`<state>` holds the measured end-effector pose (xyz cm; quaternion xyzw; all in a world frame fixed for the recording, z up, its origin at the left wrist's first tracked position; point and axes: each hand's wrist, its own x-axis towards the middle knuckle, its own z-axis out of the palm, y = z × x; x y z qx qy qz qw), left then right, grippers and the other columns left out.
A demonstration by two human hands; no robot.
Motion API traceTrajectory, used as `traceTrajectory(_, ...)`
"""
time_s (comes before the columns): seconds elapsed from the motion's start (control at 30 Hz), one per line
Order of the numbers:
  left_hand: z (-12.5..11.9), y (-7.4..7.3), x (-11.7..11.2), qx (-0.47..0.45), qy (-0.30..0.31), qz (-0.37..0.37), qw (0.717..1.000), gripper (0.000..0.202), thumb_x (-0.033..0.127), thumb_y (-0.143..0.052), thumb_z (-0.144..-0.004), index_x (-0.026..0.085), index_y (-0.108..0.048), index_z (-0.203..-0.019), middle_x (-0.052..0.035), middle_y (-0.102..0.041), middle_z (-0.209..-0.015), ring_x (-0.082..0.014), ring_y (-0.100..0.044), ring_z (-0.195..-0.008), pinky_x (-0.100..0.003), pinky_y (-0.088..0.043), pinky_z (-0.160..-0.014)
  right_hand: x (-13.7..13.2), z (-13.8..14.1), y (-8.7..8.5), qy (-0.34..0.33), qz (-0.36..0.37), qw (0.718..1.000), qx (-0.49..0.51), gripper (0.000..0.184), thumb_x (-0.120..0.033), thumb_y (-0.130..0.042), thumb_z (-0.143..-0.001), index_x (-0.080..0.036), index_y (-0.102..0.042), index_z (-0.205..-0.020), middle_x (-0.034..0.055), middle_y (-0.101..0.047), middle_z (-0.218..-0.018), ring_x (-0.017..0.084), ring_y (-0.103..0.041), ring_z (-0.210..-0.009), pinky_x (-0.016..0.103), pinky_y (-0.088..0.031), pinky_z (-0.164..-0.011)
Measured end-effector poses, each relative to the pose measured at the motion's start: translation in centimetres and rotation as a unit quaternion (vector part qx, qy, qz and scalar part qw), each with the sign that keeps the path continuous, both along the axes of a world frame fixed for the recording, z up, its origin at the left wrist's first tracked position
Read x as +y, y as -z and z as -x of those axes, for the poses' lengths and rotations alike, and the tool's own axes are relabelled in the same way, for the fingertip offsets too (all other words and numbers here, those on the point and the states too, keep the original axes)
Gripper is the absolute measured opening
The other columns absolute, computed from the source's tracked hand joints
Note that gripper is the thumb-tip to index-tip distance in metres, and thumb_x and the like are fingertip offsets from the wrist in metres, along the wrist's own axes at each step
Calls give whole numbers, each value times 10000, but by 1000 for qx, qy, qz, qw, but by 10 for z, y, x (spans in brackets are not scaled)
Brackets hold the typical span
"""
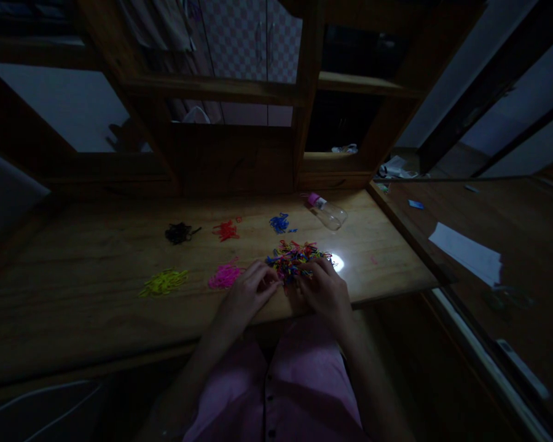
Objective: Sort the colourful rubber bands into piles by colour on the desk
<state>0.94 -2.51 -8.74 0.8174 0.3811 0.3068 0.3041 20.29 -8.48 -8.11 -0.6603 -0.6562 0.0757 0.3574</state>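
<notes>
A mixed heap of small, thin, coloured looped pieces [295, 255] lies on the wooden desk [96, 313]; whether they are paper clips or bands I cannot tell. At the heap's near left edge, my left hand [249, 288] is closed in a pinch, the tiny thing at its fingertips too small to name. My right hand [327, 288] has its fingers curled down onto the heap's near right side, their tips partly hidden. Sorted by colour, separate piles lie around: pink [225, 275] beside my left hand, yellow [163, 282], black [179, 233], red [227, 230] and blue [280, 223].
Behind the heap, a clear bottle with a pink cap [327, 210] lies on its side. A bright light spot falls right of the heap. Wooden shelving [239, 159] rises at the back. On the right, a brown surface holds white paper [465, 253] and a white strip-like object [521, 368].
</notes>
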Motion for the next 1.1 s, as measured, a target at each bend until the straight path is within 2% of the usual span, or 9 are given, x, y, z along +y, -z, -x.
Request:
traceTrajectory(0.1,1,0,-2,-12,-13,10,1000,38,241,-611,-879,212,-602,-858,-1,-579,-896,-157,-580,-836,-272,-457,-757,7,6,2,13,8,999,-46,156,-244,-635,-861,-256,-659,-1015,46,-623,-1087,201,-638,-894,281,-491,-704)
traceTrajectory(0.17,1,0,-3,-28,-22,23,999,54,262,-617,-879,213,-613,-857,-3,-588,-906,-155,-589,-830,-270,-463,-756,8,8,2,5,14,999,-43,141,-233,-621,-872,-259,-660,-1005,37,-634,-1070,195,-642,-883,280,-490,-712)
traceTrajectory(0.3,2,-2,-3,-55,-37,42,997,91,300,-624,-875,214,-631,-846,-12,-605,-932,-158,-608,-847,-270,-485,-770,8,6,2,-7,13,1000,16,115,-208,-599,-880,-254,-659,-966,29,-659,-1005,188,-641,-867,287,-485,-762)
traceTrajectory(0.5,1,-3,-3,-65,-35,35,997,133,333,-604,-889,217,-659,-855,-23,-635,-939,-171,-616,-883,-292,-491,-806,5,-2,2,-18,18,996,87,93,-224,-566,-895,-244,-637,-952,26,-683,-923,186,-636,-807,286,-484,-708)
traceTrajectory(0.8,1,1,-2,-64,-24,27,997,136,308,-574,-911,235,-683,-947,-19,-671,-1004,-179,-621,-969,-316,-485,-876,9,2,7,20,29,999,7,101,-252,-647,-843,-249,-676,-940,44,-635,-999,198,-625,-852,300,-473,-727)
traceTrajectory(1.1,1,-1,-3,-57,-37,24,997,155,331,-558,-919,244,-676,-969,-24,-677,-1022,-189,-621,-985,-328,-479,-892,10,1,5,17,11,995,94,110,-290,-607,-882,-228,-698,-881,38,-610,-858,176,-586,-760,286,-446,-668)
